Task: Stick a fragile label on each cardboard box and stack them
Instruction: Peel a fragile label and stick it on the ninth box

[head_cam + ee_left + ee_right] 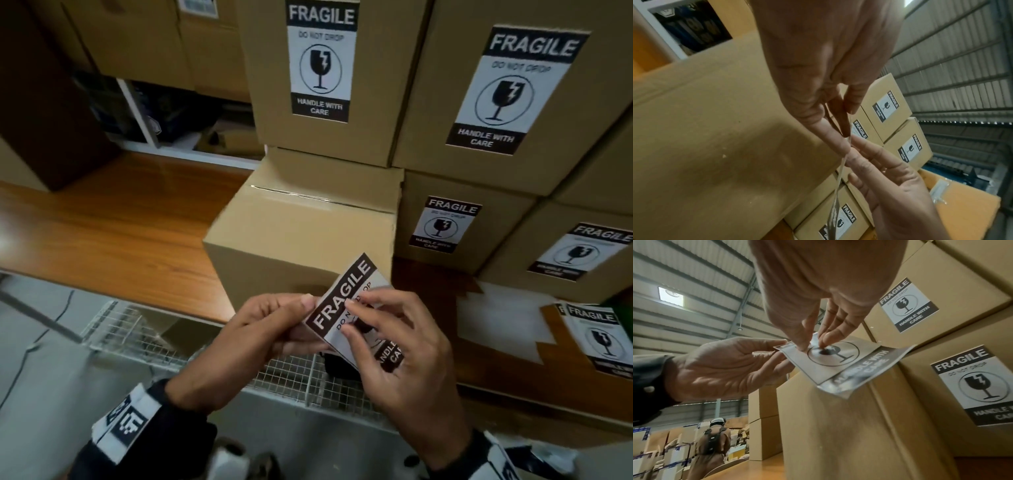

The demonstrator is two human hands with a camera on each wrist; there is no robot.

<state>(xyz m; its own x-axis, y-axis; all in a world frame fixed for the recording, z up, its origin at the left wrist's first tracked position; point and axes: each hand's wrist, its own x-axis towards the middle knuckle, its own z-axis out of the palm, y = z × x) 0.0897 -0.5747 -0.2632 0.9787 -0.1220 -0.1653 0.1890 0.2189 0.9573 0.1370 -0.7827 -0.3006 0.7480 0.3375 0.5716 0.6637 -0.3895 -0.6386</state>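
matt brown cardboard box [301, 236], glossy paper label [346, 301], polished wooden table [113, 222], wire mesh basket [137, 329]

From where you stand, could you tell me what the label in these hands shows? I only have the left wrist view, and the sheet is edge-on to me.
Observer: In the head view the fragile label reads FRAGILE in white on a black band, and both the left hand and the right hand pinch it.
Operator: Thank you. Is the backing coming off?
Observer: The right wrist view shows the label's HANDLE WITH CARE end lifted off a glossy backing, which curls below it.
Operator: And has the box in front been labelled?
Observer: In the head view, the near side and top of the plain cardboard box directly behind the hands carry no label; the stacked boxes beside it do.
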